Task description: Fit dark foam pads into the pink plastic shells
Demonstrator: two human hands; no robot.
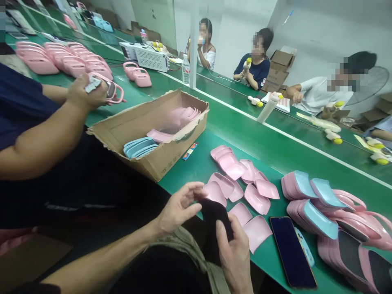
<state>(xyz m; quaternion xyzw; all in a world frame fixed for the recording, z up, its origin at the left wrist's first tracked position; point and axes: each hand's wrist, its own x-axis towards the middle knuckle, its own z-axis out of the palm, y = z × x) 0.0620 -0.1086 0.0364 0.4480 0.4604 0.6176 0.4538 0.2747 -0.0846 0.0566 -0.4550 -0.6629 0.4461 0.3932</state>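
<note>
My left hand (180,206) and my right hand (234,253) both grip a black cloth (214,222) at the near edge of the green table (266,147). The left fingers curl over its upper end. The right thumb presses on its lower part. Just beyond the cloth lie several loose pink plastic shells (241,179). A dark phone (292,251) lies flat to the right of my right hand.
An open cardboard box (153,126) with pink and blue shells stands to the left. A stack of pink and blue parts (330,212) sits at the right. A co-worker's hand (85,94) at the left holds a pink case. Several people sit across the table.
</note>
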